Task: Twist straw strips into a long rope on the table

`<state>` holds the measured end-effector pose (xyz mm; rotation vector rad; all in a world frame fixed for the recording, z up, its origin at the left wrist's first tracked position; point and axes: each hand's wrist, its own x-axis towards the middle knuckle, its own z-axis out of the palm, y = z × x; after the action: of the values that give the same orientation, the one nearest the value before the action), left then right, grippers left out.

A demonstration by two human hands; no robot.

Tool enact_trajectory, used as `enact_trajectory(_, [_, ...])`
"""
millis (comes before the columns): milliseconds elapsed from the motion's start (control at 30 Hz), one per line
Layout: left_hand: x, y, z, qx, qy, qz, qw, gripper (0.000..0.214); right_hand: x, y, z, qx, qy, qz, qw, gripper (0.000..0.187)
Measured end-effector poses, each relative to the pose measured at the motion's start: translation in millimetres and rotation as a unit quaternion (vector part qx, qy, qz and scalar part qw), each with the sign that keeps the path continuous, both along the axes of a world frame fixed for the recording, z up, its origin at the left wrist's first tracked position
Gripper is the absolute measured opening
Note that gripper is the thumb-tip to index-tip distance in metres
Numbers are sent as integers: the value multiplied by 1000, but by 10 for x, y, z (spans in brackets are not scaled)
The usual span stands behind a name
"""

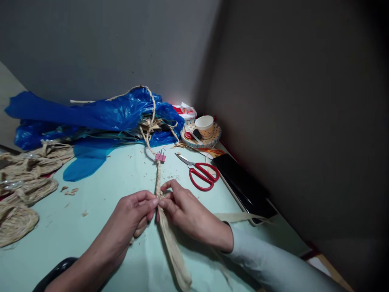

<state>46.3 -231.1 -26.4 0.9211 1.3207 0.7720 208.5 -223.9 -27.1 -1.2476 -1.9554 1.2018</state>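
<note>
A pale straw-coloured braid (158, 178) runs toward me from a pink binder clip (160, 157) that grips its far end. My left hand (138, 211) pinches the braid's near end from the left, thumb and index finger pressed together. From the right, my right hand (182, 209) is closed on the same spot, its fingers around the strands. Below the hands a wide loose strand (172, 247) of dry husk-like fibre hangs down over the table, and another strand (237, 217) stretches off to the right under my right wrist. The exact finger contact is partly hidden.
Red-handled scissors (203, 175) lie right of the braid, beside a black phone or tablet (243, 184). Behind stand a woven tray (216, 136) with a paper cup (204, 126) and a blue plastic bag (115, 111) of fibre. Several woven fibre pieces (30, 190) lie at left.
</note>
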Motion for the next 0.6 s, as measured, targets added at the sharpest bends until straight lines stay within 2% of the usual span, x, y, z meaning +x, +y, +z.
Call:
enact_trajectory(67, [13,-18,13,35,56,6,998,29,39,-20,95,38,-77,18,996,16])
enact_trajectory(133, [21,-29,38,80,101,2,992,29,60,-39,170,89,-164,16,982,20])
enact_trajectory(267, [42,-55,71,125,156,2,980,29,23,-104,192,189,-317,-1,929,18])
enact_trajectory(400, [67,-77,62,105,156,-8,982,22,-70,-234,149,248,-347,30,904,5])
enact_trajectory(600, [23,-27,22,99,128,0,987,22,-181,-388,130,354,-400,59,843,17])
